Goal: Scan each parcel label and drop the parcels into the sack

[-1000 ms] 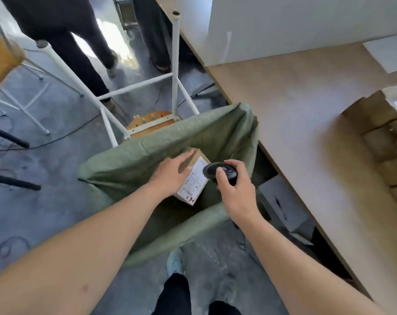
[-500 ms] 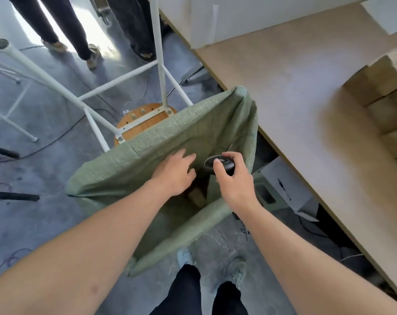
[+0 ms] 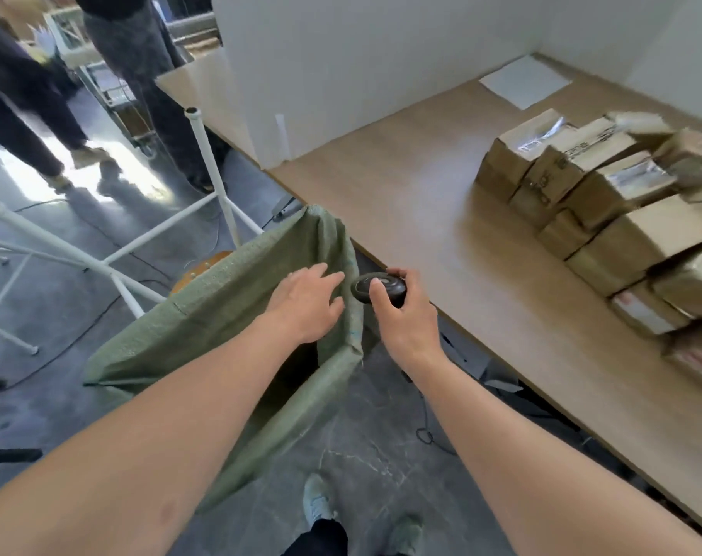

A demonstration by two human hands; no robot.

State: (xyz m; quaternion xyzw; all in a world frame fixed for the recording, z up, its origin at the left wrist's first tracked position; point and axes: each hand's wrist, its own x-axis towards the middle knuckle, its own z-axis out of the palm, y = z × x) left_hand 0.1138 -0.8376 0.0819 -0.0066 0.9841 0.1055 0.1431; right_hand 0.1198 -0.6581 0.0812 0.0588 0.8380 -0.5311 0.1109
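A green woven sack [image 3: 220,315] stands open on the floor beside the table. My left hand [image 3: 307,302] hovers over its mouth, empty, with the fingers spread. My right hand [image 3: 401,319] grips a black handheld scanner [image 3: 377,287] at the sack's right rim, thumb on top. Several brown cardboard parcels [image 3: 606,202] are piled on the wooden table [image 3: 441,218] at the right, blurred by motion. The sack's inside is dark and I cannot see what lies in it.
An upturned white-legged stool [image 3: 204,218] lies behind the sack. Two people [image 3: 140,66] stand at the far left on the grey floor. A white partition [image 3: 361,66] and a white sheet [image 3: 526,80] sit at the table's back. Cables run across the floor.
My left hand let go of the labelled parcel, which dropped into the sack and out of sight. The view has swung right, bringing the parcel pile into view.
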